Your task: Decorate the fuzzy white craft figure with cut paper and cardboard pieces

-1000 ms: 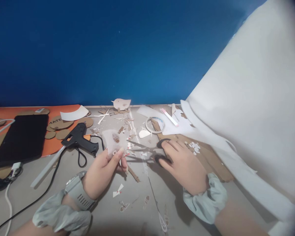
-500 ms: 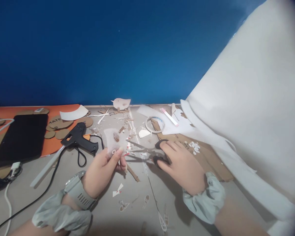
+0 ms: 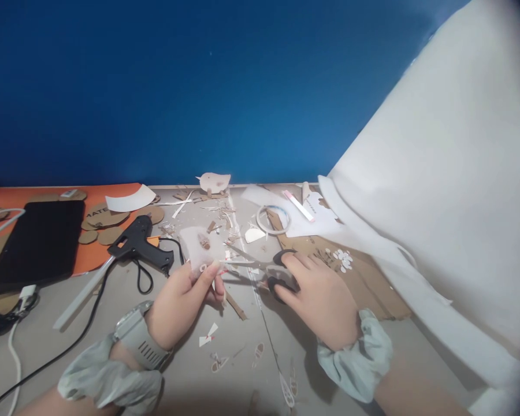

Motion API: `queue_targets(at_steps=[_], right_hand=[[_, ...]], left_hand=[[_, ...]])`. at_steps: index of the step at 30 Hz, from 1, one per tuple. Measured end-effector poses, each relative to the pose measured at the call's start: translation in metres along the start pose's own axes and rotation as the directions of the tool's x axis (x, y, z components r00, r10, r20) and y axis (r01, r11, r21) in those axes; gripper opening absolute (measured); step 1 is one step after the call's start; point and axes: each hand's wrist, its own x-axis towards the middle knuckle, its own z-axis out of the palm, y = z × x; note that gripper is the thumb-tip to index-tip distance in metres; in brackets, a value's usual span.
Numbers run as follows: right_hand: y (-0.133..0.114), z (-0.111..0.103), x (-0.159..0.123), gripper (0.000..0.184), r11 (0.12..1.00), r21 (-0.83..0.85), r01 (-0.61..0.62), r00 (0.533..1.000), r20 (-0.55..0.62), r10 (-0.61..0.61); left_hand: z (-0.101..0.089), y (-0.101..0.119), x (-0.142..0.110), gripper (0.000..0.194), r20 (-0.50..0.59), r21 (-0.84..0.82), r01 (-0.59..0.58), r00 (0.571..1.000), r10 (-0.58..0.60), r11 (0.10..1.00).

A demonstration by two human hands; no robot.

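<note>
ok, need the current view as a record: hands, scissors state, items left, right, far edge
left hand: pinching a thin translucent white sheet
right hand: holding black-handled metal scissors
scissors state: open, tips beside the sheet, contact unclear
left: black plastic glue gun, flat black rectangular device
right: white ring-shaped tape roll, slim pink-and-white marker
far edge: pale bird-shaped cutout

Black-handled scissors, blades parted, point leftward at a translucent white sheet bearing a brown patch.

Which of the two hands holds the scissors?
The right hand, gripping the scissors by their black handles; the left hand, the one with a watch, pinches a translucent sheet.
</note>
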Motion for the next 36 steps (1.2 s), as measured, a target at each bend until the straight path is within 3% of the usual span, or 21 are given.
queue_targets(at_steps=[16,25,36], right_hand=[[-0.0002,-0.0027,-0.0010,0.015,0.999,-0.019,-0.041,0.999,0.019,0.041],[0.0038,-0.0031,0.0005,0.014,0.997,-0.079,0.000,1.000,0.014,0.001],[0.0034,-0.0072,0.0031,0.014,0.996,0.030,0.088,0.995,0.039,-0.089]], left_hand=[[-0.0014,-0.0005,0.0001,0.039,0.046,-0.008,-0.011,0.999,0.011,1.000],[-0.0018,0.0002,0.0008,0.040,0.078,0.002,0.006,0.997,-0.006,1.000],[0.0005,-0.0021,-0.0017,0.037,-0.019,-0.050,-0.004,1.000,0.003,0.999]])
